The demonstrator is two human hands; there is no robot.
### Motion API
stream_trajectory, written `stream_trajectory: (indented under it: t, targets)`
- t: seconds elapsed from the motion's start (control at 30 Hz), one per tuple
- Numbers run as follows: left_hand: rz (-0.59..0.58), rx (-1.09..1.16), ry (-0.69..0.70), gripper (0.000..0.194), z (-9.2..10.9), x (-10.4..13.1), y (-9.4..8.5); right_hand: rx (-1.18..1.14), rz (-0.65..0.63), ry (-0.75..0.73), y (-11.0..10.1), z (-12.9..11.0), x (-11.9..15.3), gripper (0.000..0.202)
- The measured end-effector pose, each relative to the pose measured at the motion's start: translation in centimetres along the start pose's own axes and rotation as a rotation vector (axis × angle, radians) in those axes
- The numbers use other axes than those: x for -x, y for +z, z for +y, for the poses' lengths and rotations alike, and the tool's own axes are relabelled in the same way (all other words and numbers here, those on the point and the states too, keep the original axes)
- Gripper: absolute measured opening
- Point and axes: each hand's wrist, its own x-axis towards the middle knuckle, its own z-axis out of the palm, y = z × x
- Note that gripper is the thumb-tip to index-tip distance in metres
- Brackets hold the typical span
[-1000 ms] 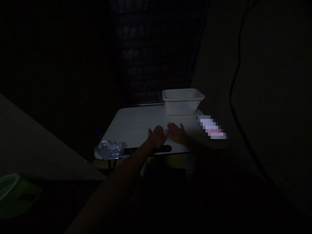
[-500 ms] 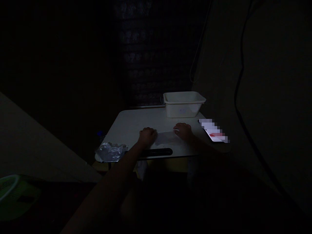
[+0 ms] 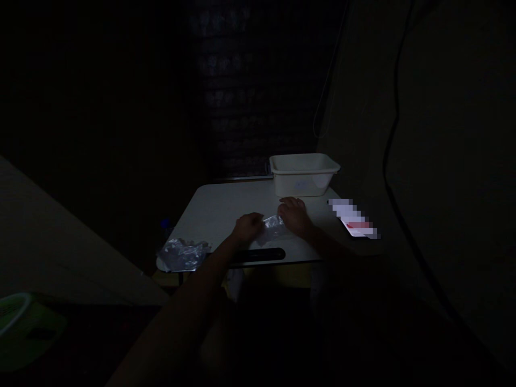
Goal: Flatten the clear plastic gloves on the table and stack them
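Note:
A clear plastic bag spans the gap between my hands, just above or on the white table. My left hand is closed on the bag's left side. On its right side my right hand grips the upper edge, fingers bent. The dim light hides the fingertips in part. At the table's near left corner lies a crumpled heap of clear plastic bags, close to my left forearm.
A white plastic basin stands at the table's back right. A lit phone lies at the right edge. A dark slot runs along the front edge. A green basket is on the floor at left, and a cable hangs at right.
My right hand has moved left, closer to my left hand. The plastic bag between them, flat before, is now bunched and shinier.

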Motion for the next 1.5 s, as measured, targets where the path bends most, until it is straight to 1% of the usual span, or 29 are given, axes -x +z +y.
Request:
stream_trajectory:
  t: [0.07, 0.13, 0.27, 0.33, 0.4, 0.5, 0.57, 0.6, 0.63, 0.67, 0.73, 0.77, 0.8, 0.83, 0.9, 1.0, 1.03, 1.07, 1.13, 1.27, 1.3, 1.4, 1.5]
  targets:
    - [-0.008, 0.137, 0.001, 0.031, 0.0, 0.0, -0.1, -0.011, 0.048, -0.044, -0.6, -0.5, -0.1, 0.018]
    - [-0.032, 0.248, -0.030, 0.028, -0.1, 0.1, -0.1, -0.028, 0.075, -0.058, -1.0, -1.0, -0.3, 0.018]
    - [-0.095, 0.463, -0.149, 0.019, 0.0, 0.2, -0.4, -0.067, 0.072, -0.060, -1.1, -1.3, -0.5, 0.017]
    - [-0.118, 0.587, -0.184, 0.014, 0.2, 0.4, -0.5, -0.082, 0.062, -0.063, -1.1, -1.3, -0.5, 0.017]
    - [-0.152, 0.675, -0.207, 0.010, 0.6, 0.6, -0.6, -0.096, 0.060, -0.067, -1.3, -1.4, -0.5, 0.017]
    - [-0.187, 0.740, -0.242, 0.007, 0.9, 0.7, -0.6, -0.160, 0.080, -0.065, -1.5, -1.6, -0.5, 0.018]
    - [-0.180, 0.781, -0.270, 0.007, 1.0, 0.6, -0.6, -0.264, 0.111, -0.036, -1.3, -1.7, -0.5, 0.022]
    - [-0.163, 0.806, -0.288, 0.007, 1.0, 0.6, -0.5, -0.343, 0.128, 0.002, -1.0, -1.7, -0.5, 0.026]
    - [-0.139, 0.837, -0.308, 0.006, 0.9, 0.5, -0.4, -0.444, 0.142, 0.069, -0.7, -1.7, -0.5, 0.031]
    - [-0.103, 0.876, -0.326, 0.006, 0.8, 0.4, -0.3, -0.580, 0.147, 0.175, -0.2, -1.7, -0.6, 0.036]
    - [-0.020, 0.969, -0.349, 0.007, 0.6, 0.1, -0.2, -0.888, 0.111, 0.440, 0.7, -1.5, -0.8, 0.042]
    - [0.016, 1.017, -0.352, 0.009, 0.6, 0.0, -0.1, -1.018, 0.074, 0.552, 1.1, -1.4, -0.9, 0.040]
    - [0.043, 1.061, -0.353, 0.012, 0.5, -0.1, -0.1, -1.110, 0.035, 0.622, 1.4, -1.3, -0.9, 0.035]
    - [0.061, 1.096, -0.355, 0.014, 0.4, -0.2, -0.1, -1.183, -0.009, 0.656, 1.6, -1.2, -0.9, 0.030]
    - [0.078, 1.138, -0.363, 0.017, 0.4, -0.4, 0.0, -1.339, -0.111, 0.680, 1.7, -0.9, -0.8, 0.022]
    - [0.080, 1.154, -0.369, 0.020, 0.5, -0.5, 0.2, -1.684, -0.298, 0.743, 1.2, -0.8, -0.5, 0.017]
    - [0.076, 1.151, -0.370, 0.021, 0.6, -0.5, 0.3, -1.770, -0.343, 0.740, 1.1, -0.8, -0.4, 0.014]
    - [0.067, 1.147, -0.369, 0.022, 0.7, -0.4, 0.4, -1.819, -0.365, 0.717, 0.9, -0.9, -0.4, 0.012]
    - [0.036, 1.143, -0.361, 0.021, 0.9, -0.3, 0.7, -1.862, -0.361, 0.669, 0.9, -1.0, -0.3, 0.006]
    - [-0.027, 1.175, -0.325, 0.008, 1.0, -0.1, 1.1, -1.847, -0.295, 0.674, 1.2, -1.1, -0.3, 0.011]
    - [-0.030, 1.175, -0.328, 0.005, 0.9, -0.1, 1.2, -1.843, -0.296, 0.672, 1.4, -1.1, -0.3, 0.012]
    - [-0.023, 1.140, -0.364, 0.008, 0.6, -0.3, 1.5, -1.842, -0.324, 0.638, 1.6, -1.0, -0.2, 0.013]
    - [-0.031, 1.129, -0.373, 0.007, 0.4, -0.5, 1.8, -1.832, -0.339, 0.632, 1.7, -1.0, -0.1, 0.013]
